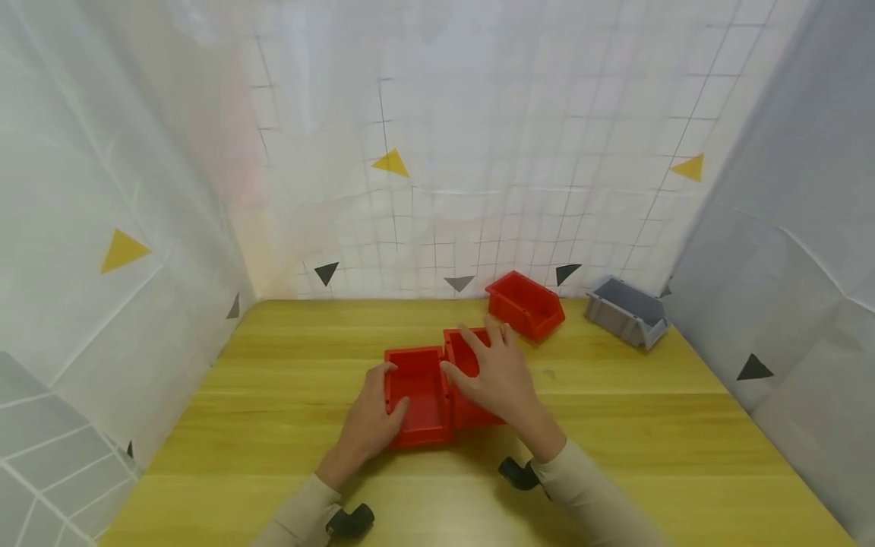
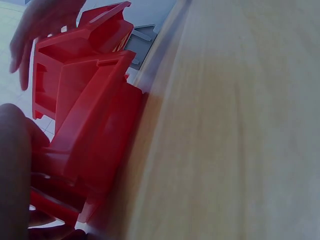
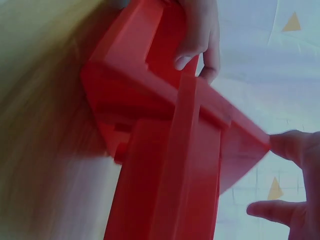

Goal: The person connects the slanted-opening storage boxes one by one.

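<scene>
Two red storage bins stand side by side on the table, their neighbouring walls against each other. My left hand (image 1: 369, 422) grips the near-left wall of the left red bin (image 1: 420, 437), the thumb over its inside. Above the right red bin (image 1: 468, 414) is my right hand (image 1: 499, 380), its fingers spread. In the right wrist view, a fingertip of the right hand (image 3: 295, 185) is at a corner of a red bin (image 3: 245, 150); whether it presses there I cannot tell. The left wrist view shows the left bin (image 2: 112, 135) close up.
Farther back on the wooden table (image 1: 287, 395) stand a third red bin (image 1: 509, 308) and a grey bin (image 1: 615, 319) to its right. White sheeting (image 1: 465, 114) with yellow and dark triangles rises behind the table and at both sides.
</scene>
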The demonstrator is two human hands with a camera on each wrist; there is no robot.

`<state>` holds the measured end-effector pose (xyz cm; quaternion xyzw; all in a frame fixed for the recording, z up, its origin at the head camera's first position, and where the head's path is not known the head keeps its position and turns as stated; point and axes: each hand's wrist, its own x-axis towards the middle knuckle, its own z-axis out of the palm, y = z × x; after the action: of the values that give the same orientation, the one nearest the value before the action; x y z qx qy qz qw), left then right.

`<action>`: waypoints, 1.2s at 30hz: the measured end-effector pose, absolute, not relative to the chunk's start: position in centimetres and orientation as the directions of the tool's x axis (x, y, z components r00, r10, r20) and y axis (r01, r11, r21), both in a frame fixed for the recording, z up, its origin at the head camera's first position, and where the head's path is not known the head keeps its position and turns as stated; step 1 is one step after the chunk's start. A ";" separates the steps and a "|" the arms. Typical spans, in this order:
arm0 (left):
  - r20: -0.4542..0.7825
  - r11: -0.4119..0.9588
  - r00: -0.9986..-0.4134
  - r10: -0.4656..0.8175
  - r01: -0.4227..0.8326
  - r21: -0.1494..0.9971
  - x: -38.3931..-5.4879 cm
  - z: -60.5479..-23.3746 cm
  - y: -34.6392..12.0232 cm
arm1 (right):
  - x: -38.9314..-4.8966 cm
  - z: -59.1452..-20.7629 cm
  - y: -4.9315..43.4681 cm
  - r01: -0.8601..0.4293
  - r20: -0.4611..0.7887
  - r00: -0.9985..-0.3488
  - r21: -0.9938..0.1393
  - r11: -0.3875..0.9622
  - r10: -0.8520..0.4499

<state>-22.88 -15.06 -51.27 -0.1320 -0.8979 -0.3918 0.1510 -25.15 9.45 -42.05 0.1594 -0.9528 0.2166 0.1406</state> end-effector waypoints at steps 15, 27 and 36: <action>0.381 0.643 -0.913 0.147 0.381 0.664 -23.1 -51.2 -14.9 | -25.7 -42.6 8.5 -0.337 0.275 -0.923 -0.246 0.909 -0.269; 0.355 0.630 -0.925 0.134 0.356 0.690 -22.9 -51.1 -15.0 | -25.7 -42.4 7.7 -0.317 0.255 -0.931 -0.210 0.925 -0.261; 0.347 0.630 -0.929 0.129 0.347 0.695 -22.9 -50.8 -15.2 | -25.9 -42.6 7.3 -0.310 0.230 -0.937 -0.197 0.930 -0.264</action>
<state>-22.85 -15.18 -50.78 -0.1333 -0.8928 -0.4091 0.1334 -25.88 7.34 -42.57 0.1468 -0.9772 0.1159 0.1005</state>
